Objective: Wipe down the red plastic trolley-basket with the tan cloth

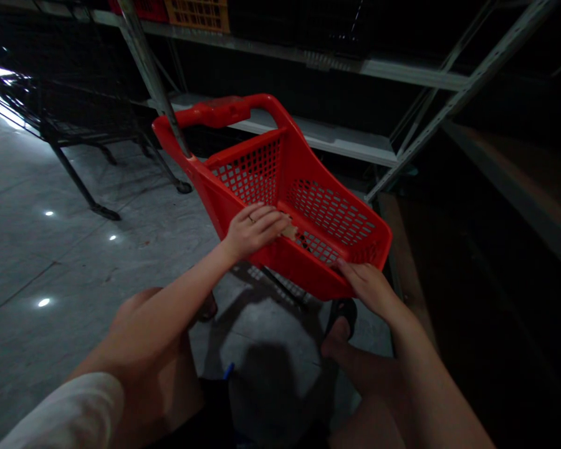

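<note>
A red plastic shopping cart (201, 181) with perforated walls stands tilted before me. My left hand (257, 229), a ring on one finger, lies over the near side rim, fingers bent together over a small tan piece (290, 231). That piece looks like cloth or sponge; its kind is not clear, and the hand covers most of it. Farther right, my right hand (367, 284) grips the same rim near the basket's front corner, thumb side inward. Its lower fingers are hidden behind the cart wall.
Behind the cart stands a metal shelf rack (369, 149), with an orange crate (199, 14) on an upper level. Dark wire carts (75, 125) stand at the left on the grey tiled floor (23, 249). A wooden board edge (406, 262) runs along the right.
</note>
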Motion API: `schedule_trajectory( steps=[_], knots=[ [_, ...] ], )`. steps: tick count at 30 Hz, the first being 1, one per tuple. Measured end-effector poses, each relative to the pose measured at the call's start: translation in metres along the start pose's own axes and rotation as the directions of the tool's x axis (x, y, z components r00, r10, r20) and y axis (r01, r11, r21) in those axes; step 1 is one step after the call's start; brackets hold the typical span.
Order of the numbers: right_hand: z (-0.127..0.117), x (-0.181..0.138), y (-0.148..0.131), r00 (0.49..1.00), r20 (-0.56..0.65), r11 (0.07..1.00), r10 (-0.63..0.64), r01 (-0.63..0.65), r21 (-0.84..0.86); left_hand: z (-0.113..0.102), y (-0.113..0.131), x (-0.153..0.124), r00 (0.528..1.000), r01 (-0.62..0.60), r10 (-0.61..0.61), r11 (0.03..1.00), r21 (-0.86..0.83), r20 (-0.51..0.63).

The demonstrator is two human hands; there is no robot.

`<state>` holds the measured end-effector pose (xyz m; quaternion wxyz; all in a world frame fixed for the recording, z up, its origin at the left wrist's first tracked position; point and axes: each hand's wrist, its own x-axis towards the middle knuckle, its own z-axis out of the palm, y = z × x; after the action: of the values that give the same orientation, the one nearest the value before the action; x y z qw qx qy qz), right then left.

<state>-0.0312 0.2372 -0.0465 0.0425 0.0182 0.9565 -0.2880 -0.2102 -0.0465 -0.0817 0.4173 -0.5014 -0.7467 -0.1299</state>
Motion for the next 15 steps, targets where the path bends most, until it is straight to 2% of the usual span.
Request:
schedule_trajectory(
  steps=[2,3,5,7,9,11,13,15],
  knots=[
    [0.002,0.0,-0.003,1.0,0.009,0.999,-0.017,0.017,0.029,-0.006,-0.04,-0.011,0.986,0.169,-0.169,0.985,0.035,0.001],
    [0.004,0.001,-0.006,1.0,0.021,0.999,-0.02,0.019,0.039,-0.009,-0.059,-0.015,0.958,0.285,-0.285,0.957,0.055,-0.014],
    [0.01,0.003,-0.015,0.999,0.049,0.999,-0.015,0.013,0.051,-0.013,-0.088,-0.017,0.873,0.486,-0.479,0.871,0.072,-0.093],
    [0.019,0.006,-0.027,0.998,0.066,0.997,-0.011,0.006,0.08,-0.012,-0.106,-0.015,0.772,0.623,-0.606,0.781,0.041,-0.19],
    [0.028,0.012,-0.04,0.997,0.071,0.989,-0.009,-0.001,0.15,-0.005,-0.114,-0.01,0.681,0.7,-0.681,0.714,-0.036,-0.268],
    [0.038,0.021,-0.049,0.997,0.075,0.966,0.015,-0.033,0.256,0.006,-0.113,-0.005,0.608,0.736,-0.736,0.663,-0.136,-0.297],
    [0.046,0.032,-0.055,0.994,0.09,0.922,0.066,-0.095,0.376,0.018,-0.103,0.0,0.57,0.739,-0.771,0.632,-0.233,-0.284],
    [0.05,0.043,-0.058,0.987,0.115,0.872,0.116,-0.157,0.463,0.027,-0.082,0.003,0.574,0.725,-0.787,0.617,-0.307,-0.227]
  ],
)
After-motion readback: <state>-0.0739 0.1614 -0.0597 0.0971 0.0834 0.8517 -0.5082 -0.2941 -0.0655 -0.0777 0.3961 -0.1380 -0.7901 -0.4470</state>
